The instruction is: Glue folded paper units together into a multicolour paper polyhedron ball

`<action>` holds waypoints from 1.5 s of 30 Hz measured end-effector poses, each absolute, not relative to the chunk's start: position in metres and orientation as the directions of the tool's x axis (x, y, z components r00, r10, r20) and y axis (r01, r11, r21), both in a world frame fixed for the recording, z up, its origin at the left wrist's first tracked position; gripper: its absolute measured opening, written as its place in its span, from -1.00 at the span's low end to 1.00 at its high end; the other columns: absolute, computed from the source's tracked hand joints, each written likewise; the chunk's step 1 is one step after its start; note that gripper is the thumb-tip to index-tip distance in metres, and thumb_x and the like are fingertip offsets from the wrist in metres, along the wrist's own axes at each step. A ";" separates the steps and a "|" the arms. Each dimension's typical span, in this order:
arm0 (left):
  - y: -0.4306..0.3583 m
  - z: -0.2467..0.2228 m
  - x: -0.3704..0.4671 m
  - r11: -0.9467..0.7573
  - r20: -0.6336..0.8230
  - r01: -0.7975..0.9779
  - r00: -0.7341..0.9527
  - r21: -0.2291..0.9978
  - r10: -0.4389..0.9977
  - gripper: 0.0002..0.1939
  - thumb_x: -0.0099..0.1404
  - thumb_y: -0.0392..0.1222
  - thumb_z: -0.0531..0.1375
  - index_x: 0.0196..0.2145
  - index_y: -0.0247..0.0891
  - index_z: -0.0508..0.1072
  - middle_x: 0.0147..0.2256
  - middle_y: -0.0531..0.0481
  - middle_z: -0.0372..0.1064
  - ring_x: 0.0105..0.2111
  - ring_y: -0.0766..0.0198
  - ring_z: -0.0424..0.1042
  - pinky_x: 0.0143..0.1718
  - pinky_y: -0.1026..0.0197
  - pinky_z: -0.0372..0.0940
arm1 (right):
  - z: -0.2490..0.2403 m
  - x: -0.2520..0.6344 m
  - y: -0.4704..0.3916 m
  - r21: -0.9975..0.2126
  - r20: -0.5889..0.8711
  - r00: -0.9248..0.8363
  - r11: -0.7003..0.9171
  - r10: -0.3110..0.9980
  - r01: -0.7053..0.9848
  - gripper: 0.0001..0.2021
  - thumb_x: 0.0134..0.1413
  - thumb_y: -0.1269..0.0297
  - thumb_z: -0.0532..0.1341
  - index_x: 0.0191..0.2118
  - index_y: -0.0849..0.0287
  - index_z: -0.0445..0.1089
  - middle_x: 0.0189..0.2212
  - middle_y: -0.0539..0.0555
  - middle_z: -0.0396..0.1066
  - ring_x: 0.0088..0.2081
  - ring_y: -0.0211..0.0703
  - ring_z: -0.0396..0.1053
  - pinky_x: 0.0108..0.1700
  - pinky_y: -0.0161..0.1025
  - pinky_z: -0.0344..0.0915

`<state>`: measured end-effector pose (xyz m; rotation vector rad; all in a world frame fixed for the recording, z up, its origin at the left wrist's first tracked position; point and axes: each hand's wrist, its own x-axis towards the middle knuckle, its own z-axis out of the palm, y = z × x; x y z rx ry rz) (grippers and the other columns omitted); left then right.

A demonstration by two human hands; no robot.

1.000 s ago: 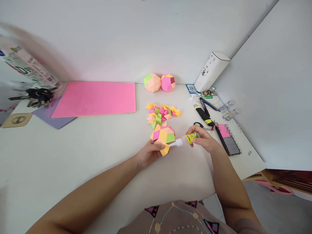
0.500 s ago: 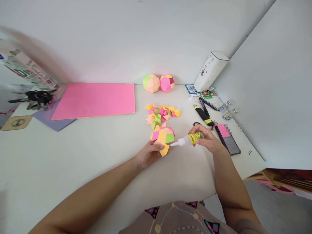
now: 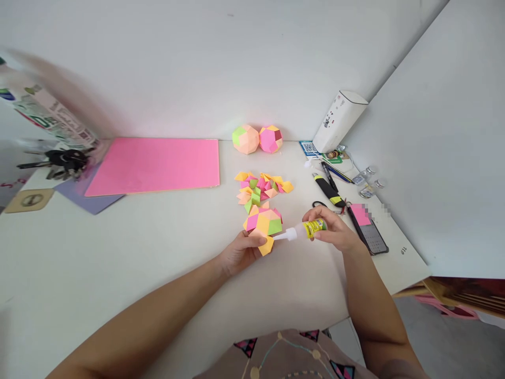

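Observation:
My left hand [image 3: 243, 250] is closed on a partly built paper ball [image 3: 263, 223] of yellow, pink, peach and green faces. The thumb presses a peach face beside a yellow flap [image 3: 266, 246] at the ball's lower edge. In my right hand [image 3: 333, 229] is a glue bottle [image 3: 314, 228] with a yellow label, tilted on its side. Its white nozzle points left, the tip at the yellow flap; whether glue is coming out is too small to see. Just behind the ball lies a pile of small folded paper pieces [image 3: 260, 184].
Two finished paper balls [image 3: 245, 139] rest by the wall. Pink paper sheets [image 3: 158, 166] lie at left, near keys [image 3: 65, 160]. To the right are a white box [image 3: 340, 121], a utility knife [image 3: 329, 190], small glass bottles [image 3: 371, 188] and a phone [image 3: 371, 234].
The glue bottle has shifted slightly left, bringing its nozzle tip onto the yellow flap's edge. The left hand keeps its hold on the paper ball. The view has tilted a little.

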<state>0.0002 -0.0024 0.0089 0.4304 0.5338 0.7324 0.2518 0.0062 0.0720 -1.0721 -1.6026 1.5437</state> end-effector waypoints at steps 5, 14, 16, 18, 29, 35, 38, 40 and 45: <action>-0.002 0.008 0.000 0.673 -0.308 -0.501 0.626 0.544 0.716 -0.51 -0.04 -0.29 0.34 -0.69 -0.24 0.01 -0.60 0.08 0.13 -0.52 0.33 0.19 -0.43 0.21 0.11 | 0.070 0.252 0.005 -0.987 -0.087 -0.446 -0.017 0.891 0.159 -0.75 -0.04 0.24 0.30 -0.23 0.11 0.26 -0.27 0.04 0.24 -0.41 -0.27 0.26 -0.44 -0.30 0.27; -0.002 0.012 0.001 0.679 -0.332 -0.510 0.612 0.528 0.718 -0.56 -0.07 -0.30 0.35 -0.70 -0.25 0.08 -0.60 0.09 0.14 -0.52 0.36 0.21 -0.45 0.24 0.15 | 0.075 0.249 0.001 -0.970 -0.042 -0.435 0.068 0.899 0.233 -0.77 -0.07 0.37 0.27 -0.23 0.09 0.29 -0.25 0.05 0.23 -0.41 -0.27 0.21 -0.50 -0.33 0.19; -0.001 0.013 0.001 0.676 -0.336 -0.520 0.604 0.522 0.723 -0.57 -0.08 -0.31 0.36 -0.70 -0.26 0.10 -0.60 0.09 0.16 -0.53 0.36 0.21 -0.46 0.25 0.15 | 0.077 0.248 0.000 -0.959 -0.015 -0.432 0.109 0.902 0.262 -0.77 -0.10 0.40 0.27 -0.25 0.08 0.29 -0.24 0.06 0.23 -0.34 -0.21 0.22 -0.47 -0.33 0.19; -0.002 0.012 0.001 0.676 -0.338 -0.520 0.601 0.521 0.724 -0.58 -0.08 -0.31 0.36 -0.71 -0.26 0.11 -0.61 0.09 0.16 -0.53 0.36 0.21 -0.47 0.25 0.15 | 0.078 0.246 0.000 -0.957 -0.003 -0.441 0.126 0.898 0.263 -0.77 -0.11 0.42 0.27 -0.27 0.09 0.29 -0.23 0.07 0.22 -0.31 -0.20 0.22 -0.47 -0.34 0.19; -0.001 0.009 0.001 0.667 -0.312 -0.510 0.615 0.543 0.724 -0.58 -0.03 -0.29 0.34 -0.71 -0.27 0.11 -0.59 0.06 0.20 -0.53 0.36 0.20 -0.48 0.25 0.11 | 0.073 0.241 0.000 -0.942 0.081 -0.398 0.200 0.914 0.269 -0.86 0.02 0.29 0.29 -0.37 0.10 0.28 -0.20 0.10 0.26 -0.18 -0.12 0.26 -0.35 -0.27 0.22; -0.001 0.013 0.002 0.674 -0.334 -0.516 0.604 0.528 0.724 -0.60 -0.05 -0.30 0.34 -0.70 -0.27 0.13 -0.59 0.08 0.18 -0.53 0.36 0.22 -0.46 0.25 0.13 | 0.075 0.240 -0.001 -0.908 0.139 -0.410 0.282 0.901 0.311 -0.85 0.01 0.32 0.30 -0.41 0.10 0.29 -0.17 0.11 0.34 -0.12 -0.07 0.30 -0.18 -0.15 0.24; -0.001 0.014 0.002 0.680 -0.344 -0.515 0.602 0.523 0.721 -0.61 -0.05 -0.31 0.34 -0.71 -0.27 0.14 -0.59 0.07 0.20 -0.52 0.36 0.24 -0.45 0.25 0.15 | 0.076 0.240 -0.001 -0.882 0.180 -0.416 0.334 0.892 0.334 -0.85 0.00 0.33 0.30 -0.44 0.10 0.30 -0.17 0.11 0.36 -0.11 -0.05 0.31 -0.13 -0.11 0.24; -0.001 0.013 0.001 0.683 -0.345 -0.516 0.605 0.517 0.718 -0.60 -0.05 -0.31 0.34 -0.71 -0.27 0.14 -0.61 0.07 0.20 -0.54 0.36 0.23 -0.46 0.25 0.15 | 0.076 0.241 -0.002 -0.868 0.194 -0.413 0.352 0.890 0.351 -0.85 0.00 0.33 0.30 -0.46 0.10 0.30 -0.16 0.12 0.36 -0.11 -0.04 0.32 -0.12 -0.10 0.23; -0.002 0.013 0.001 0.682 -0.335 -0.515 0.612 0.518 0.717 -0.63 -0.04 -0.29 0.34 -0.72 -0.28 0.18 -0.62 0.06 0.24 -0.55 0.35 0.26 -0.46 0.24 0.17 | 0.074 0.241 -0.002 -0.828 0.250 -0.433 0.423 0.866 0.368 -0.86 0.00 0.37 0.30 -0.46 0.11 0.30 -0.16 0.12 0.37 -0.12 -0.06 0.34 -0.15 -0.13 0.25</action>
